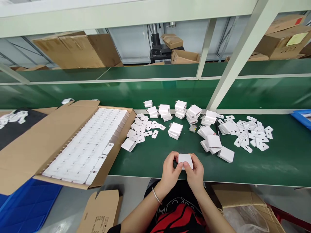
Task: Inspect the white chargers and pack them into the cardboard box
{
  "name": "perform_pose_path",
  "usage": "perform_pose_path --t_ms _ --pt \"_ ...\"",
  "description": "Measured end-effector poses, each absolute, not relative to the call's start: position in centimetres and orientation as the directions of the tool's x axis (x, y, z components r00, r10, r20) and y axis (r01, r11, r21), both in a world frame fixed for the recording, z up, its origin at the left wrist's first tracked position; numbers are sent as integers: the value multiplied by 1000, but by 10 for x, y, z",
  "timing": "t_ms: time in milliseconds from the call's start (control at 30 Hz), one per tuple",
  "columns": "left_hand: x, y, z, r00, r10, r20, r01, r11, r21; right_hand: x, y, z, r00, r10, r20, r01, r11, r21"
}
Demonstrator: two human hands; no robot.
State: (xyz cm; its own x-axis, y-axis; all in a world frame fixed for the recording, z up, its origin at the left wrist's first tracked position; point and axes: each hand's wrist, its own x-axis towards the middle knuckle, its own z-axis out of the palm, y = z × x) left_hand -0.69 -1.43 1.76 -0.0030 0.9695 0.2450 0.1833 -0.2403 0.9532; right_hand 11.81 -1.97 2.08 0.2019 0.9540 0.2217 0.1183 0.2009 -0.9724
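Both my hands meet at the near edge of the green table [279, 161], gripping one white charger block [185, 159] between them. My left hand [170, 172] holds its left side and my right hand [194, 174] holds its right side with the thumb on top. Just beyond lie loose white charger blocks [213, 142], small stacks of them [181, 109], and two scatters of flat white cover pieces [143, 127] [252, 136].
An open cardboard box [43, 142] packed with rows of white chargers sits at the left. A blue bin [29, 204] and a folded carton [102, 212] are below it, another carton [243, 200] lower right. A slanted white frame post [233, 61] rises ahead.
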Motion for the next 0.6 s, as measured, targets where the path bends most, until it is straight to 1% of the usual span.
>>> perform_pose_path --t_ms 67,133,167,233,300,367,433,500,567,600 --pt "-8 -13 18 15 974 227 174 -226 959 118 -20 20 215 954 210 113 189 -975" --pt "-12 -11 20 47 978 204 154 -209 966 119 -21 19 237 944 228 142 198 -970" --pt "-14 -11 23 58 979 197 150 -204 968 119 -22 18 260 931 258 187 214 -959" --pt "-18 -12 31 80 979 190 176 -201 964 118 -24 14 309 881 358 326 255 -910" --pt "-21 -15 42 127 974 187 257 -215 942 116 -26 9 302 830 469 473 296 -830" --pt "-21 -18 52 171 971 165 340 -215 915 115 -27 6 216 802 557 564 363 -742" --pt "-24 -18 59 173 977 123 345 -177 922 113 -26 5 75 798 598 585 451 -674" --pt "-35 -14 61 154 983 101 249 -138 959 113 -24 7 -60 807 588 553 517 -653" --pt "-58 -6 60 81 986 148 147 -159 976 113 -22 10 -136 826 546 510 531 -676" --pt "-74 0 59 6 981 193 126 -193 973 113 -21 11 -145 837 527 497 522 -693"
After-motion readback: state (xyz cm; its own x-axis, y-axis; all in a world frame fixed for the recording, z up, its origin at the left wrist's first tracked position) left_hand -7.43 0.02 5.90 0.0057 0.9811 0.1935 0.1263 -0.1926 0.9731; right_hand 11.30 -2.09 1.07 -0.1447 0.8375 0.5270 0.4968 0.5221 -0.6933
